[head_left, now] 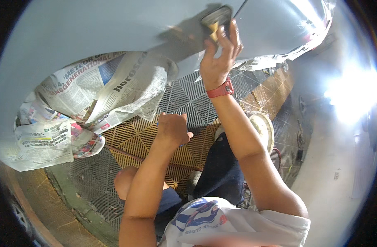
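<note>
My right hand point(222, 59) is raised to a smooth grey car body panel point(114, 26). Its fingers are curled round a dark-edged sanding block point(218, 16) with a yellowish sheet point(214, 31) folded at its near side. The block appears to lie against the panel, casting a shadow to the left. A red watch point(222, 88) circles that wrist. Lower and to the left, my left hand point(172, 128) is closed in front of my body, away from the panel. Small bits of blue show at its edges, but what it holds is hidden by the fingers.
Crumpled newspaper point(130, 90) covers the wheel arch at left, and more paper point(270, 61) hangs under the panel at right. Underfoot are black and yellow grated floor tiles point(135, 140). A whitish round object point(263, 127) stands beside my leg. A bright light point(353, 94) glares at right.
</note>
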Demonstrator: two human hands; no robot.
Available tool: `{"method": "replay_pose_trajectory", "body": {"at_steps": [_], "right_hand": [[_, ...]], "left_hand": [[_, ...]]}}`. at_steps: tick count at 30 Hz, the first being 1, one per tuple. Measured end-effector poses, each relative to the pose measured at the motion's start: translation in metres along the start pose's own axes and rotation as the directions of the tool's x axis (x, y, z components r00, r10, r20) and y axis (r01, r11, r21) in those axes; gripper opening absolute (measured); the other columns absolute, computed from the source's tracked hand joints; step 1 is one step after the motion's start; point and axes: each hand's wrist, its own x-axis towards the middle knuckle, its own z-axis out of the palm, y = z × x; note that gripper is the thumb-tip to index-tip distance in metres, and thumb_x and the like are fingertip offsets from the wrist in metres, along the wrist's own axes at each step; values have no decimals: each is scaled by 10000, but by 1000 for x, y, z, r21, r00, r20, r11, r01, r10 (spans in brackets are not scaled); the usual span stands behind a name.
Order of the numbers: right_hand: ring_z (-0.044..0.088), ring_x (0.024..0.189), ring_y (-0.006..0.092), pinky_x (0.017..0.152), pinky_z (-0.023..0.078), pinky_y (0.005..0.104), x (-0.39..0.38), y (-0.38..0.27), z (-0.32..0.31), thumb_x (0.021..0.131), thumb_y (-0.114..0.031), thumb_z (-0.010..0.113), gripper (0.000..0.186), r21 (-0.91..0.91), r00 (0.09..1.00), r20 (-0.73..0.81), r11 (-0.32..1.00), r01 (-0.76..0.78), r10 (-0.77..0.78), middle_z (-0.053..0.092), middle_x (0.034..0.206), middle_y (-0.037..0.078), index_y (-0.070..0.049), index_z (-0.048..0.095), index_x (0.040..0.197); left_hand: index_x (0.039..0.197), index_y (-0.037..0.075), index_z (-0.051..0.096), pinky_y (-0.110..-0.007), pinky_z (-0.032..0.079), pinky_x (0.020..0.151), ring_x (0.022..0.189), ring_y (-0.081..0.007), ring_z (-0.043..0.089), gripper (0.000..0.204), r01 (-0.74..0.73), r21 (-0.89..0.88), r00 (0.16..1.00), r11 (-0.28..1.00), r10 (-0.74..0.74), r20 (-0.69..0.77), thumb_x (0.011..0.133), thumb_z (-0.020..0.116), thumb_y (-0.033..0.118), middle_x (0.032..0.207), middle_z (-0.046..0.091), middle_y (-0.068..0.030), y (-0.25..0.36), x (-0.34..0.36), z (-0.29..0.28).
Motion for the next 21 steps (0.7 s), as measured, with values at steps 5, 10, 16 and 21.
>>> {"method": "replay_pose_trajectory", "body": {"at_steps": [5, 10, 16, 21], "right_hand": [[526, 1399, 406, 1165, 431, 521, -93, 14, -24, 917, -13, 755, 437, 9, 947, 304, 994, -111, 103, 524, 1582, 175, -70, 676, 1343], [505, 1416, 418, 1159, 436, 534, -134, -11, -89, 933, -17, 754, 447, 65, 793, 412, 854, -516, 448, 520, 1571, 187, -49, 644, 1365], [520, 1398, 330, 1059, 499, 474, -149, -18, -112, 983, -54, 735, 497, 198, 515, 394, 477, -857, 761, 478, 1582, 166, -61, 557, 1447], [560, 1315, 246, 1003, 532, 416, -139, -13, -120, 992, -53, 734, 504, 398, 377, 367, 223, -890, 850, 485, 1561, 124, -54, 540, 1456]], "left_hand": [[1202, 87, 788, -477, 550, 967, 1068, -338, 748, 600, -176, -9, 888, 984, 155, -433, 835, 855, 557, 1119, 783, -168, -9, -17, -21], [1271, 129, 772, -389, 577, 923, 1065, -250, 726, 662, -426, -37, 422, 904, 162, -892, 725, 987, 436, 1226, 761, -57, -33, -98, -101], [1438, -14, 609, -411, 588, 968, 1150, -303, 712, 618, 99, -120, -580, 988, -41, -814, 980, 823, 341, 1384, 669, -200, -44, -193, -195], [1518, -14, 562, -528, 428, 1189, 1377, -440, 593, 568, 406, -97, -475, 909, 120, -872, 1081, 641, 339, 1515, 609, -253, -94, -172, -233]]}}
